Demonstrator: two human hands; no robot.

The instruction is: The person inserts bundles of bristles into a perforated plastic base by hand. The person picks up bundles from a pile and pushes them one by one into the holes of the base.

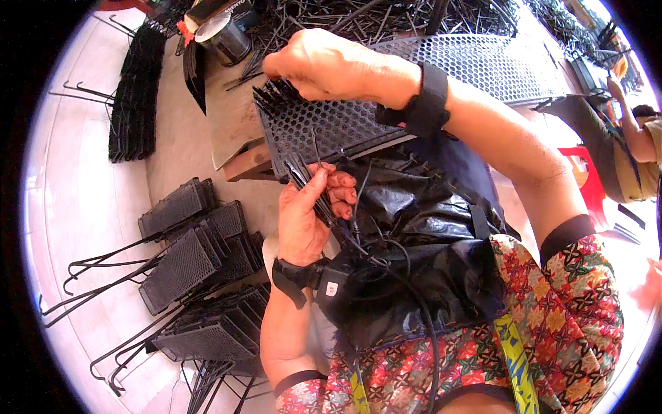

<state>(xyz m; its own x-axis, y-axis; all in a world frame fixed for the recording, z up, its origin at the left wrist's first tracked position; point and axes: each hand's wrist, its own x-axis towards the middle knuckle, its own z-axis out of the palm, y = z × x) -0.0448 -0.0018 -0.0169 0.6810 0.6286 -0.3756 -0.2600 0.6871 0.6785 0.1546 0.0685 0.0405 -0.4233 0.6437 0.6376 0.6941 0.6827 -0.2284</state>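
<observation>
My left hand is closed around a bundle of thin black strips, its fingers curled inward below the near edge of a black perforated metal panel. One thin strip sticks up from between thumb and forefinger. My right hand makes a fist above the panel's far left corner. Whatever its fingers grip is hidden from this view. Just under that fist, a row of short black pieces lies on the panel. Black straps circle both wrists, and a black sheet covers my lap.
Stacks of black mesh baskets with long hooked handles stand on the floor at left. Behind them is another black stack. A metal can and a heap of black strips lie beyond the panel. Another person sits at far right.
</observation>
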